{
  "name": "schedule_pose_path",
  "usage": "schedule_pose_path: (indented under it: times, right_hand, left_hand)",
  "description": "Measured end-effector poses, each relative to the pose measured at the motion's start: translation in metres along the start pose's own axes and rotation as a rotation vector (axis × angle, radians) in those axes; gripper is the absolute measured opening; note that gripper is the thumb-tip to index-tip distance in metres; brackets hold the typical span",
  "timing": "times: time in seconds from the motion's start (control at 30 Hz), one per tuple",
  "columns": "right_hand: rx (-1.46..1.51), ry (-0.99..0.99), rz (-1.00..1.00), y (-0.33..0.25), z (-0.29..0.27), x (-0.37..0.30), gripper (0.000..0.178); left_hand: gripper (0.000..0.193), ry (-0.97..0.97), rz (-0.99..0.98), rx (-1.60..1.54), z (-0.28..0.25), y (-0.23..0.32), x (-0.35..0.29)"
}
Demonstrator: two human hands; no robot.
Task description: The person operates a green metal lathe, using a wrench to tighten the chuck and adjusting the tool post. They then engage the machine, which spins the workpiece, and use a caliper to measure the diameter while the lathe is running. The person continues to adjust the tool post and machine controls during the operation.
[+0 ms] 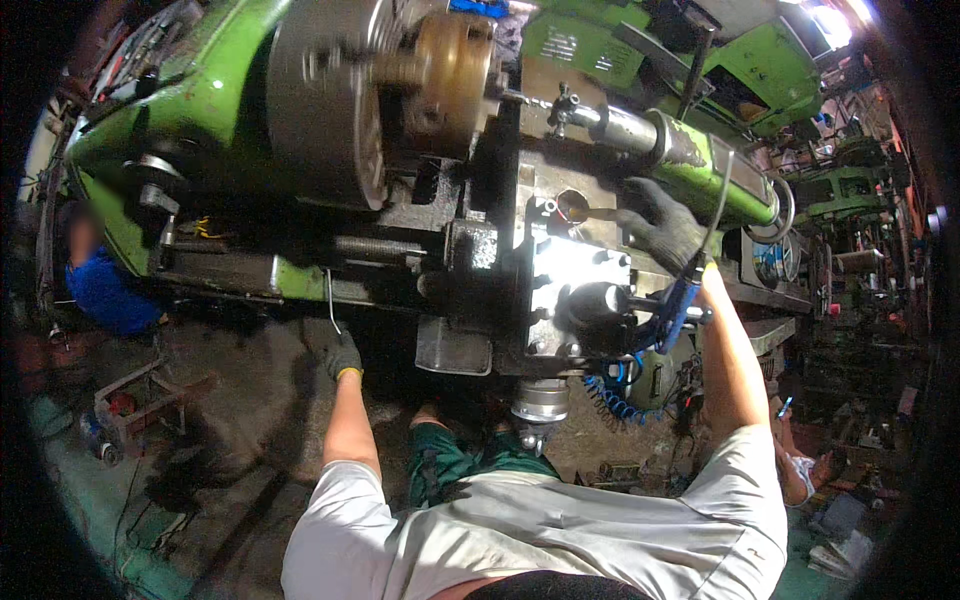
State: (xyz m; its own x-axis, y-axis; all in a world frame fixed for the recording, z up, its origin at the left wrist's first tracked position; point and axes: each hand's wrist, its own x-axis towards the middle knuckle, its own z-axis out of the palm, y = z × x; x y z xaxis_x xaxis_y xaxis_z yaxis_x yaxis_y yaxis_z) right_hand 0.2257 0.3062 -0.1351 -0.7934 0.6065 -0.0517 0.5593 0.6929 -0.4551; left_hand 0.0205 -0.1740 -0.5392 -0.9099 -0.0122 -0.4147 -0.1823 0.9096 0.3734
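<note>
My left hand (343,358), in a dark glove with a yellow cuff, is closed round the lower end of a thin bent metal rod (331,298) at the lathe's front. My right hand (668,228), gloved too, reaches over the carriage, its fingers round a brownish stick-like handle (603,213). That handle's far end dips into a small round can (572,203); its tip is hidden. Just nearer stands the square tool post (580,285). Beyond my right hand, a drill bit (530,101) in the tailstock (700,165) points at a brownish round workpiece (448,85) by the large chuck (330,100).
A blue air gun (678,312) with a coiled blue hose (615,398) hangs beside my right forearm. The cross-slide handwheel hub (540,400) juts toward my legs. A person in blue (110,290) is at the far left. A metal frame (140,400) lies on the floor.
</note>
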Motion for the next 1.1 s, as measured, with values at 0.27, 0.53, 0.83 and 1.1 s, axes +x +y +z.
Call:
schedule_pose_path:
  times: [0.27, 0.53, 0.83, 1.1]
  right_hand:
    - [-0.517, -0.078, -0.328, -0.003, 0.054, 0.054, 0.012]
    - [-0.553, -0.021, -0.468, -0.017, 0.025, 0.040, 0.010]
    - [0.285, 0.212, -0.128, -0.027, -0.005, 0.079, 0.022]
    - [0.119, 0.238, -0.261, -0.034, 0.014, 0.164, 0.026]
  left_hand:
    - [0.062, 0.166, 0.046, 0.007, 0.069, -0.053, 0.072]
    - [0.059, -0.282, -0.271, -1.116, 0.092, -0.125, 0.125]
    - [0.078, -0.263, -0.016, -0.820, -0.063, 0.032, 0.055]
    - [0.060, 0.086, 0.167, -0.343, -0.073, 0.043, -0.083]
